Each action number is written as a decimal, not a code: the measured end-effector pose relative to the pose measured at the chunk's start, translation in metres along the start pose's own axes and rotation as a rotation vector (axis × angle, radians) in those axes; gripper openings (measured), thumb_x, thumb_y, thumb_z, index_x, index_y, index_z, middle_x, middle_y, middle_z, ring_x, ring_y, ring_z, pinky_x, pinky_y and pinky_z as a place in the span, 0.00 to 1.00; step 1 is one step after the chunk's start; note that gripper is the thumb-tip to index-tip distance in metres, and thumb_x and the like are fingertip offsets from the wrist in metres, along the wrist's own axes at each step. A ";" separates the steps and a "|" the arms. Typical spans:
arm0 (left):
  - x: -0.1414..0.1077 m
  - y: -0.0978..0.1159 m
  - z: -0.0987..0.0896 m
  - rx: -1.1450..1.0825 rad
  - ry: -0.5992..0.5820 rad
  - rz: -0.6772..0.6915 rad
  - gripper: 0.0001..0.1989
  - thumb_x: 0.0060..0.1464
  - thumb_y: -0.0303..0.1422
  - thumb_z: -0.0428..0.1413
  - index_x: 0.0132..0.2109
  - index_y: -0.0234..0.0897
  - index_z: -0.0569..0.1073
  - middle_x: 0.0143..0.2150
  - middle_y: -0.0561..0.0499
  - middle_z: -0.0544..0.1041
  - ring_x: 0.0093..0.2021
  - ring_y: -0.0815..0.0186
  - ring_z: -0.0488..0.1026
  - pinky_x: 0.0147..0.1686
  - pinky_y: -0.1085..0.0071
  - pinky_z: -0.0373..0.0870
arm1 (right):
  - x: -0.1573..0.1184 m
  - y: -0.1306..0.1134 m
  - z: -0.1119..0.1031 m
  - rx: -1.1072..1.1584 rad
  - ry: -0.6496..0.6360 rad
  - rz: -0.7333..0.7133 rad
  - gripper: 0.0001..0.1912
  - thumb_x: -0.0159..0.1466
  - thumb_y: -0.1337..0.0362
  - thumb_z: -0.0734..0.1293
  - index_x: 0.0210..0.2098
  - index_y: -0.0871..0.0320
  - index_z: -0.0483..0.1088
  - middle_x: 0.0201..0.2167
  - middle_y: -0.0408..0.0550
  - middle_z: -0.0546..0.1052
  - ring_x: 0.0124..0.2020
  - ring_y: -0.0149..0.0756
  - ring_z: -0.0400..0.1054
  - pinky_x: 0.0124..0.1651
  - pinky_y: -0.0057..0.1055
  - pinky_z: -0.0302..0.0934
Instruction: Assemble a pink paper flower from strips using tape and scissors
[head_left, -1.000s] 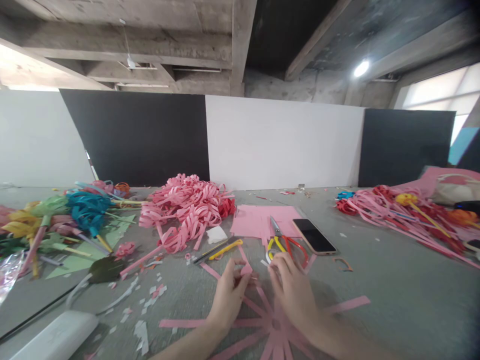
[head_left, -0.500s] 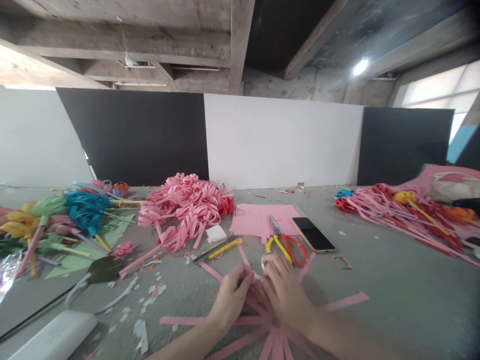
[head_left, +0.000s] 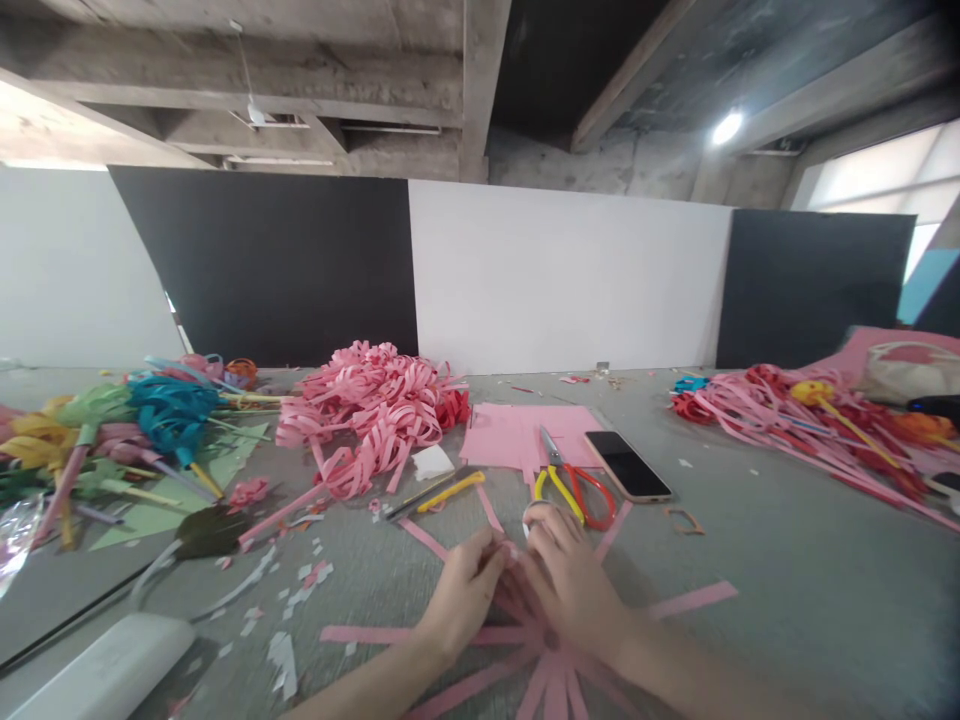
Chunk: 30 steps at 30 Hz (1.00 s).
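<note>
Pink paper strips (head_left: 551,675) lie in a star shape on the grey table, crossing at a centre below my hands. My left hand (head_left: 465,590) pinches the end of a pink strip between thumb and fingers. Close beside it, my right hand (head_left: 570,570) has its fingers bent over the same strip, with a white round thing, perhaps a tape roll (head_left: 529,518), partly hidden under them. Just beyond are scissors (head_left: 577,490) with yellow and red handles, lying partly on pink paper (head_left: 499,437).
A phone (head_left: 628,466) lies right of the scissors, a yellow cutter (head_left: 450,493) to the left. Curled pink paper flowers (head_left: 375,410) are piled behind. Coloured flowers (head_left: 172,415) and a white power bank (head_left: 112,670) are at left, more strips (head_left: 780,415) at right.
Both hands have stayed nearly in place, with only a slight shift of the fingers at the strip. The camera view has moved very slightly.
</note>
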<state>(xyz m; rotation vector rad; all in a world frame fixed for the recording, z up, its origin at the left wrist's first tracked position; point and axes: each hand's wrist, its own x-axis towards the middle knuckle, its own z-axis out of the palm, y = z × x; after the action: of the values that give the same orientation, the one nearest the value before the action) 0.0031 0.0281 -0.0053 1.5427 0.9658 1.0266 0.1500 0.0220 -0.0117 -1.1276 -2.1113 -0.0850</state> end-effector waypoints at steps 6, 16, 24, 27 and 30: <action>-0.001 0.001 0.001 0.002 0.007 -0.004 0.10 0.50 0.35 0.47 0.24 0.37 0.63 0.19 0.58 0.66 0.22 0.70 0.67 0.25 0.76 0.62 | 0.000 0.000 0.000 -0.011 -0.007 0.015 0.06 0.59 0.71 0.55 0.33 0.58 0.61 0.38 0.50 0.64 0.41 0.39 0.58 0.44 0.39 0.55; -0.002 0.001 0.000 0.107 -0.018 0.033 0.10 0.51 0.35 0.46 0.25 0.37 0.62 0.19 0.58 0.66 0.21 0.71 0.66 0.22 0.78 0.59 | -0.001 -0.001 0.000 -0.033 0.029 -0.004 0.05 0.60 0.69 0.55 0.31 0.58 0.61 0.37 0.50 0.64 0.40 0.39 0.59 0.43 0.39 0.56; -0.006 0.004 0.001 0.260 -0.047 0.070 0.11 0.53 0.34 0.44 0.25 0.37 0.62 0.20 0.56 0.68 0.22 0.71 0.66 0.23 0.78 0.59 | -0.002 0.003 0.002 -0.096 0.097 0.102 0.09 0.60 0.69 0.54 0.27 0.58 0.64 0.38 0.50 0.65 0.41 0.41 0.58 0.45 0.42 0.53; -0.005 0.002 0.000 0.258 -0.025 0.070 0.11 0.54 0.34 0.43 0.26 0.37 0.62 0.22 0.55 0.69 0.24 0.70 0.66 0.25 0.77 0.60 | -0.002 0.002 0.000 -0.073 0.072 0.058 0.10 0.60 0.70 0.54 0.32 0.57 0.65 0.40 0.50 0.65 0.44 0.41 0.58 0.47 0.43 0.51; -0.003 0.002 0.000 0.241 0.002 0.064 0.10 0.54 0.34 0.43 0.26 0.37 0.61 0.21 0.56 0.68 0.23 0.70 0.65 0.25 0.77 0.59 | -0.002 0.000 -0.004 -0.069 0.042 -0.006 0.15 0.60 0.70 0.54 0.45 0.57 0.62 0.45 0.52 0.64 0.48 0.42 0.56 0.51 0.46 0.48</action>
<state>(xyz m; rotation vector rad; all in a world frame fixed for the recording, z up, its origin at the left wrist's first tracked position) 0.0024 0.0251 -0.0042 1.7805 1.0787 0.9835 0.1532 0.0194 -0.0097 -1.1493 -2.0884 -0.1840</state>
